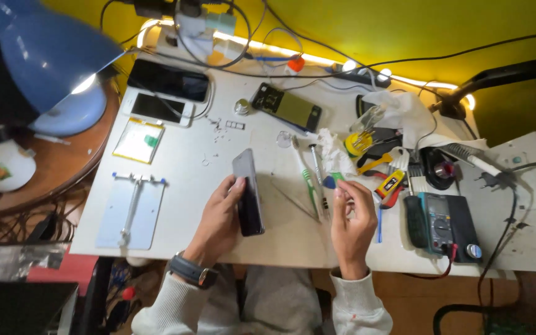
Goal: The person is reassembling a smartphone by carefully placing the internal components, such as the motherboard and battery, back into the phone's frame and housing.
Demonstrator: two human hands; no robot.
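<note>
Phone (247, 192), dark slab, tilted up on its long edge near the middle of the white table (181, 155), near side. Left hand (221, 217) wrapped around its left edge, thumb on the glass, gripping to keep it raised and steady; watch on that wrist. Right hand (352, 217) lifted just right of the phone, fingers pinched on a small blue-green pick (333, 181), held at fingertips for fine work; grip closed on it.

Tweezers (296, 200) lying flat between the hands, within easy reach. Toothbrush (305, 174) and a thin metal tool just beyond, laid parallel, far side of the right hand. Crumpled tissue (333, 152) beside them. Multimeter (445, 223) parked at the right near edge, leads trailing off. Cluster of pliers and yellow-handled tools (376, 164) right of centre, heaped out of the way.

Two other phones (167, 80) stacked far left, an opened phone body (286, 107) far centre, set aside. Flat battery-like pack (139, 141) left, metal holder plate (130, 211) near left, unused. Blue lamp (44, 49) far left, angled over the table for light. Small screws scattered mid-table, too tiny to count.
</note>
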